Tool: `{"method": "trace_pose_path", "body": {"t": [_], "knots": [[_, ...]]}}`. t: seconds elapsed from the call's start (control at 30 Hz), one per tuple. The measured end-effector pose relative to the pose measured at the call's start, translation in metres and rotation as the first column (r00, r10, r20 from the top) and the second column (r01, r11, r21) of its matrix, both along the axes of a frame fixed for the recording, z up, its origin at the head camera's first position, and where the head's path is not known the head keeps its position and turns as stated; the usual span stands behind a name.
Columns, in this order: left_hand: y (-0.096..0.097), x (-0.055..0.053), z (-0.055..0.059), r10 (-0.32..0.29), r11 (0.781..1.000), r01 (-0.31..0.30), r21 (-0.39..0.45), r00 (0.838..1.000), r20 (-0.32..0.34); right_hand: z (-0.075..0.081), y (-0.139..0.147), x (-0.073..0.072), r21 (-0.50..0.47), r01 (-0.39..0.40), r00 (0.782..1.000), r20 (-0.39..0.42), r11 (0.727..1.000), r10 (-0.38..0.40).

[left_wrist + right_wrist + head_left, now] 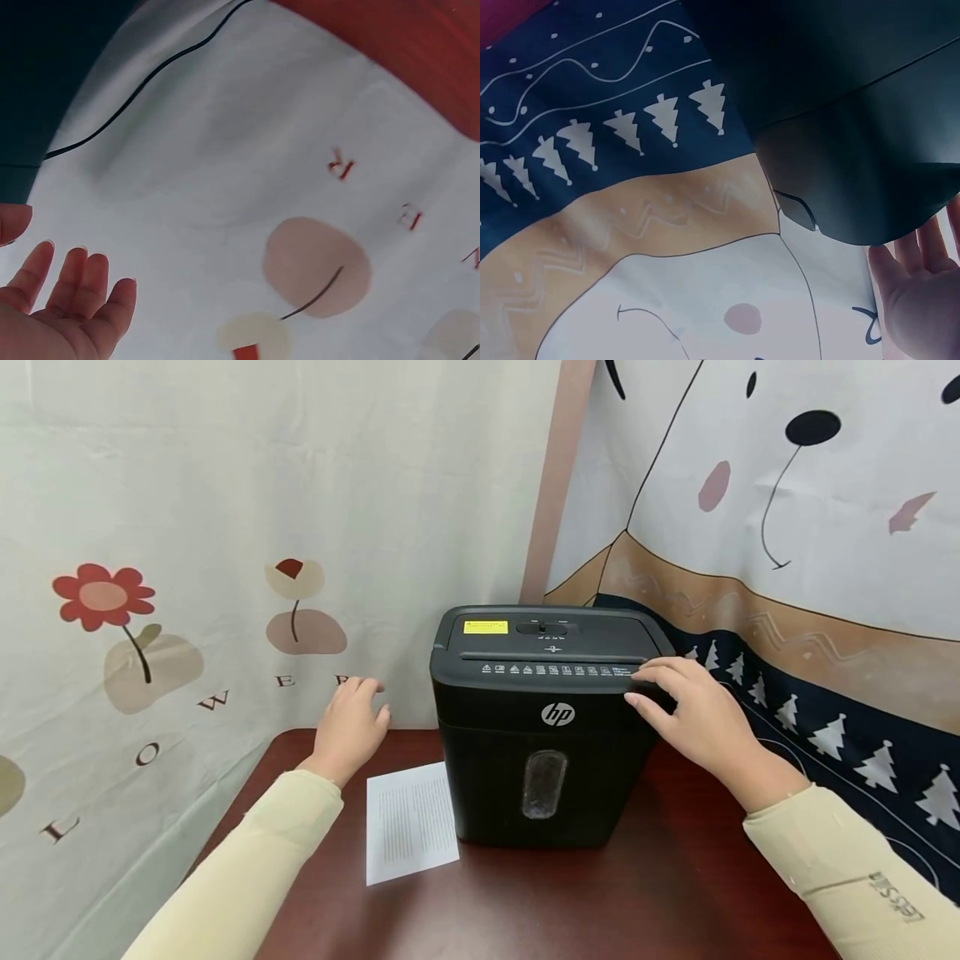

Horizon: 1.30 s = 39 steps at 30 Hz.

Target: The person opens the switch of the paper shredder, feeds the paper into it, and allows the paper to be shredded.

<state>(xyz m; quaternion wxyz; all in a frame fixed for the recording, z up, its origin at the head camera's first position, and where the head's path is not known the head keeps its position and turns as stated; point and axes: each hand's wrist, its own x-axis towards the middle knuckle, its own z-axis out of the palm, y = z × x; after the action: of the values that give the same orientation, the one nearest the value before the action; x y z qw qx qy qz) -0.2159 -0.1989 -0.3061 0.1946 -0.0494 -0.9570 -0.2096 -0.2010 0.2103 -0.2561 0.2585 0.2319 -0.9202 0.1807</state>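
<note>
A black HP paper shredder (487, 735) stands upright on the table, a yellow label and a small slider on its lid. My right hand (693, 714) is at the lid's front right corner, fingers over the edge and thumb lower at the front. In the right wrist view the fingers of that hand (922, 300) overlap the shredder's rim (840, 232). Left of the machine my left hand (348, 727) hovers with relaxed fingers and holds nothing. The left wrist view has this hand (71, 307) close to the dark shredder body (52, 75). Below it lies a printed sheet of paper (411, 822).
The dark red table (525, 902) ends at the left near a curtain with flowers and letters (225, 485). A bear-patterned cloth (825, 543) hangs behind on the right. A black cord (165, 64) runs from the shredder in the left wrist view.
</note>
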Motion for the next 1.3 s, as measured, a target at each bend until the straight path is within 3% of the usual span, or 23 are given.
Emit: {"method": "trace_pose_path", "body": {"t": [0.3,0.57,0.93,1.3], "knots": [[-0.014,-0.003,-0.024,0.060,0.997,-0.063,0.048,0.997,0.055,-0.007,0.002,-0.004,0.011,-0.005,0.999,-0.045,1.000,0.006],[-0.024,-0.007,-0.044,0.095,0.987,-0.112,0.118,0.985,0.142,-0.011,0.005,-0.005,0.017,-0.013,0.996,-0.083,1.000,0.014],[-0.034,-0.010,-0.074,0.177,0.935,-0.251,0.250,0.942,0.285,-0.013,0.006,-0.005,0.013,-0.020,0.993,-0.112,1.000,0.021],[-0.041,-0.009,-0.108,0.210,0.886,-0.344,0.311,0.896,0.391,-0.019,0.005,-0.006,-0.022,-0.036,0.982,-0.185,0.999,0.031]]}}
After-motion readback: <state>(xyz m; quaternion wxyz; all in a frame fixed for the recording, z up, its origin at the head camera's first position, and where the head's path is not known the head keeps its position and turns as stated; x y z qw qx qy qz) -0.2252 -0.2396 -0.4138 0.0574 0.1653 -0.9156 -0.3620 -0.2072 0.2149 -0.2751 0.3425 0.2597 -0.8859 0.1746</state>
